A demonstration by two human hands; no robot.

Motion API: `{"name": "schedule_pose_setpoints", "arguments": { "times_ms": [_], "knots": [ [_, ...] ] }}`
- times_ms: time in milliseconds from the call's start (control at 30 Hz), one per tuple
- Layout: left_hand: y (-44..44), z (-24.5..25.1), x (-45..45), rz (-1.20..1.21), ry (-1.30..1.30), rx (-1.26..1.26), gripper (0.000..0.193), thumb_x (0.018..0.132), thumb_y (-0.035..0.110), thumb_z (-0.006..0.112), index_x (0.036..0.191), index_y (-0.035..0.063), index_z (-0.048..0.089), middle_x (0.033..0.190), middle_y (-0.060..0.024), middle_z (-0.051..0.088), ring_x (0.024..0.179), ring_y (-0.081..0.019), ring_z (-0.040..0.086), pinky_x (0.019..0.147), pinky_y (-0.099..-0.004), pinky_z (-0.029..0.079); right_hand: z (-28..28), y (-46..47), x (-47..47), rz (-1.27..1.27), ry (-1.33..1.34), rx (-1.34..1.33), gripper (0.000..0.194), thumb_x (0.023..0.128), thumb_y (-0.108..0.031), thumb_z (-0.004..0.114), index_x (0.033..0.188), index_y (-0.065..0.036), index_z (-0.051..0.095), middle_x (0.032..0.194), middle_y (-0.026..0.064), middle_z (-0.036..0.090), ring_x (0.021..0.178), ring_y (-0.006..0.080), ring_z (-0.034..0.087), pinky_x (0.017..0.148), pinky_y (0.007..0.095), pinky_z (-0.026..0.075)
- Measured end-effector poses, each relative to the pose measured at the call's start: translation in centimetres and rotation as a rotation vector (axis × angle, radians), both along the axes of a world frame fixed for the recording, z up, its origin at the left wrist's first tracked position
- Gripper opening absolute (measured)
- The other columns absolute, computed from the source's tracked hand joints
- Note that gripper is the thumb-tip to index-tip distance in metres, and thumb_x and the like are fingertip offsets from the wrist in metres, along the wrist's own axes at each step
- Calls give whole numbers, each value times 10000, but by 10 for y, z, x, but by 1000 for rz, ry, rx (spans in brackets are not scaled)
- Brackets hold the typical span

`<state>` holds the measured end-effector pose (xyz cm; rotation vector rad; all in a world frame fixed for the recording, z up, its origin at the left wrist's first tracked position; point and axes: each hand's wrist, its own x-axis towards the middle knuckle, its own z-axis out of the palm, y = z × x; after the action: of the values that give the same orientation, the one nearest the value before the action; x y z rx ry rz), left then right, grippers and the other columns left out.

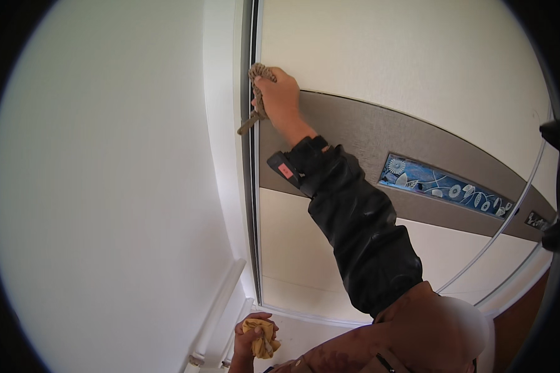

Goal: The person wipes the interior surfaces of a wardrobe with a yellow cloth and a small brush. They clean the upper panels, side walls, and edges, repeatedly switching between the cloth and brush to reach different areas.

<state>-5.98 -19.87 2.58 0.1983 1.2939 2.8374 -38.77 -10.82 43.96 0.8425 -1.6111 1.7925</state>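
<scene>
My right hand point(282, 95), at the end of a black sleeve cover, presses a bunched grey-brown textured cloth point(260, 74) against the left edge of a sliding wardrobe door point(331, 51). A narrow end of the cloth sticks out down-left across the dark frame channel point(251, 186). Low in the picture, my left hand point(256, 335) is closed around a crumpled yellow cloth point(263, 347), the thumb lying over it. The door is cream, with a grey-brown curved band point(326, 112) and a blue flower-patterned inset point(448, 186).
A plain pale wall point(102, 163) fills the left side. White pipes point(219, 303) run low along it. The door's bottom rail point(312, 318) meets a pale floor. At the right are a curved silver strip point(518, 205) and dark parts at the rim. A brown garment point(354, 347) shows below.
</scene>
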Motion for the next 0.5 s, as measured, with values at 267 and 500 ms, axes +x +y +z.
{"name": "schedule_pose_setpoints", "arguments": {
  "times_ms": [267,500],
  "knots": [
    [-19,-5,-5,-56,-17,46,471,868,166,665,1247,-100,585,953,-264,701,751,-280,696,703,-389,596,-2,-4,-7,-90,152,-35,188,937,-98,607,1039,49,668,748,75,642,529,156,623,469,305,508],
    [-20,-9,-6,-91,5,37,462,882,167,663,1247,-105,583,950,-268,695,756,-282,691,709,-392,590,-15,-4,3,-143,-83,79,160,942,-68,592,1047,17,678,752,59,637,532,133,603,476,306,503]
  ]
}}
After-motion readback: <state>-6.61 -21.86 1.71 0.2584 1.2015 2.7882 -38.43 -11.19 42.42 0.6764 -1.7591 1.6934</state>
